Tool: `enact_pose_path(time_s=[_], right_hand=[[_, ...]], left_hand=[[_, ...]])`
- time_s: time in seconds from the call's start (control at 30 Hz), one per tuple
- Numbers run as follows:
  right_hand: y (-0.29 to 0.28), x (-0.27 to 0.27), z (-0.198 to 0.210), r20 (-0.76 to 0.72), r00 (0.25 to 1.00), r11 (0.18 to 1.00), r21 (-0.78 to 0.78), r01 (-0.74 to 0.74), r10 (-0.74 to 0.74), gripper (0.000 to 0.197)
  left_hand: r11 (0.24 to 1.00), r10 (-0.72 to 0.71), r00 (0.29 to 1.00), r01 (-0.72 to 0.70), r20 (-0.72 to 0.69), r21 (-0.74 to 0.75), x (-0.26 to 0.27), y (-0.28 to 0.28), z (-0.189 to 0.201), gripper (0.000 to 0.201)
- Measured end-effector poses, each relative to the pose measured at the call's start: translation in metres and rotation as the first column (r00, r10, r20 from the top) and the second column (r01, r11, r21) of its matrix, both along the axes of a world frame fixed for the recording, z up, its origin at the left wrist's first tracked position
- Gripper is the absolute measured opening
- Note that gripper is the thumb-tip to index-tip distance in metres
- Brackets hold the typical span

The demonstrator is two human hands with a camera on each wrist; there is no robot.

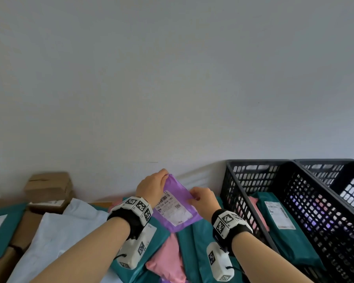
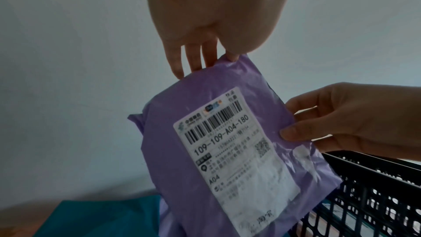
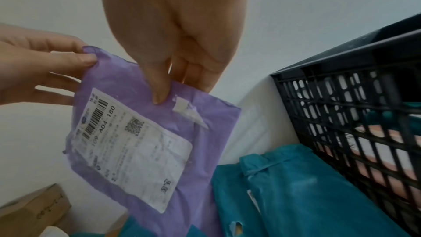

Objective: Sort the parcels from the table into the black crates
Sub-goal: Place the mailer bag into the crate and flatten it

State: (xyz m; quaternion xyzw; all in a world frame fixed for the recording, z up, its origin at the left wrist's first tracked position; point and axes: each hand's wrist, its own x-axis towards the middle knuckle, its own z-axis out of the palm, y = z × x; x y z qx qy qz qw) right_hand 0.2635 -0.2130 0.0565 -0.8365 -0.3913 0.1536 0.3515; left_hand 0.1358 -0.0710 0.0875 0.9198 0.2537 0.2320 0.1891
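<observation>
A purple parcel [image 1: 177, 187] [image 2: 164, 150] [image 3: 198, 150] with a white shipping label is held up above the heap, label towards me. My left hand [image 1: 161, 176] [image 2: 216, 59] [image 3: 86, 57] pinches its top corner. My right hand [image 1: 192, 196] [image 2: 296, 123] [image 3: 182, 78] pinches its right edge between thumb and fingers. Two black mesh crates stand side by side at the right, the near crate [image 1: 260, 161] [image 3: 341, 71] close beside my right hand and the far crate [image 1: 325, 160] beyond it. The near crate holds a teal parcel [image 1: 284, 221] and a pink parcel [image 1: 258, 209].
On the table under my arms lie teal parcels [image 1: 202, 242] [image 3: 296, 195], a pink parcel [image 1: 170, 258] and a pale blue parcel [image 1: 55, 231]. Cardboard boxes [image 1: 49, 184] are stacked at the back left. A bare white wall runs behind everything.
</observation>
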Motion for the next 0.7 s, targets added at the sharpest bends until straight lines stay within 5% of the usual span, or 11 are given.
enact_pose_path(time_s=[0.3,0.47,0.57,0.7], right_hand=[[0.039,-0.012,0.029,-0.166,0.985,0.969,0.233,0.084,-0.045,0.017],[0.062,-0.022,0.046,-0.304,0.952,0.917,0.377,0.132,-0.012,0.015],[0.075,-0.033,0.056,-0.366,0.93,0.896,0.425,0.128,0.041,0.014],[0.094,-0.05,0.066,-0.42,0.899,0.871,0.48,0.105,0.122,0.013]], left_hand=[[0.972,0.208,0.97,-0.191,0.122,-0.137,-0.041,0.03,0.02,0.061],[0.906,0.288,0.958,-0.275,-0.006,-0.323,-0.067,0.048,0.031,0.067],[0.845,0.271,0.961,-0.267,-0.06,-0.464,-0.082,0.066,0.036,0.067],[0.767,0.277,0.959,-0.183,0.061,-0.615,-0.105,0.086,0.043,0.064]])
